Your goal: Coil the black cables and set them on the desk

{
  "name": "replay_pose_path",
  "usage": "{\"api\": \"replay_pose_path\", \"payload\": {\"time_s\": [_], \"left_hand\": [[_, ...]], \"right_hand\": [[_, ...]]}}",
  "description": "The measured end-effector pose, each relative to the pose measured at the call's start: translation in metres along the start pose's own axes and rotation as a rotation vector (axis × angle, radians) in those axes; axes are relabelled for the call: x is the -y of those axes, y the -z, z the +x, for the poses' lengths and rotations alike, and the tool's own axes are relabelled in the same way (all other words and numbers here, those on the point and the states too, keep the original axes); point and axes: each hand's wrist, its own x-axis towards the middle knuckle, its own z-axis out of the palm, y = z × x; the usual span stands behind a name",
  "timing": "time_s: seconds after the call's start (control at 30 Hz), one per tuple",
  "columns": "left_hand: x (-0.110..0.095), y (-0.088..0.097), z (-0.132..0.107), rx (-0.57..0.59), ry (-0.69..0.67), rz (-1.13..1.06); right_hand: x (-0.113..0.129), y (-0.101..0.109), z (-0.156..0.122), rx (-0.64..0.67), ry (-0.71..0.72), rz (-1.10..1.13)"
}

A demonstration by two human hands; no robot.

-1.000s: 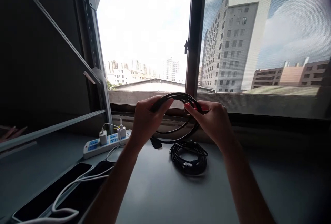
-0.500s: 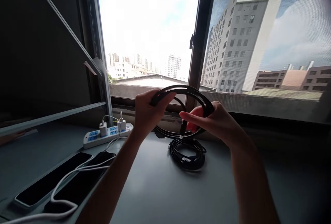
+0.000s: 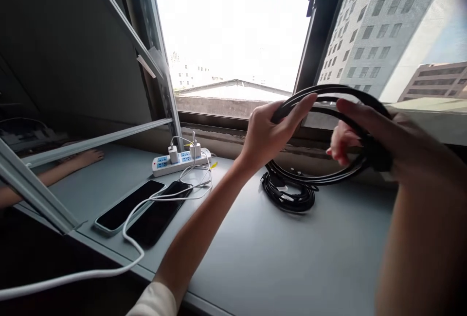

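Observation:
A black cable (image 3: 315, 178) wound into a large loop hangs in the air before the window. Its left side is pinched between thumb and fingers of my left hand (image 3: 272, 129). My right hand (image 3: 390, 136), blurred by motion, is around the loop's right side, the thumb over the strands and the fingertips curled inside the ring. By the right palm is a dark, thicker piece, too smeared to name. Below, a second coil of black cable (image 3: 288, 201) lies on the grey table (image 3: 292, 257), a light-coloured part showing on it.
On the left, a white power strip (image 3: 160, 170) carries two white chargers. A white cable (image 3: 133, 243) runs over two dark-screened phones (image 3: 127, 206). A metal frame (image 3: 98, 143) stands at the left, with another person's hand (image 3: 91, 156) beyond it. The window (image 3: 226, 34) is behind.
My view has turned left and down. Both hands and the loop now appear further right and higher. The right hand has moved out from the left one.

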Motion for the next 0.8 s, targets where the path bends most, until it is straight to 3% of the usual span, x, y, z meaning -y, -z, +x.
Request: {"api": "replay_pose_path", "payload": {"time_s": [0.1, 0.2, 0.33, 0.47, 0.63, 0.8], "left_hand": [[0.013, 0.004, 0.006, 0.0, 0.112, 0.012], [0.019, 0.012, 0.013, 0.02, 0.302, -0.065], [0.01, 0.024, 0.02, 0.127, 0.461, -0.24], [0.004, 0.032, 0.025, 0.222, 0.532, -0.254], [0.026, 0.027, 0.027, 0.366, 0.598, -0.406], [0.041, 0.015, 0.023, 0.328, 0.636, -0.346]], "right_hand": [[-0.006, -0.011, 0.005, -0.094, -0.032, -0.025], [-0.007, -0.026, 0.01, -0.251, 0.2, -0.259], [-0.008, -0.04, 0.016, -0.216, 0.37, -0.45], [-0.009, -0.041, 0.018, -0.22, 0.335, -0.46], [-0.012, -0.032, 0.017, -0.199, 0.291, -0.374], [-0.026, -0.026, 0.024, -0.281, 0.311, -0.336]]}}
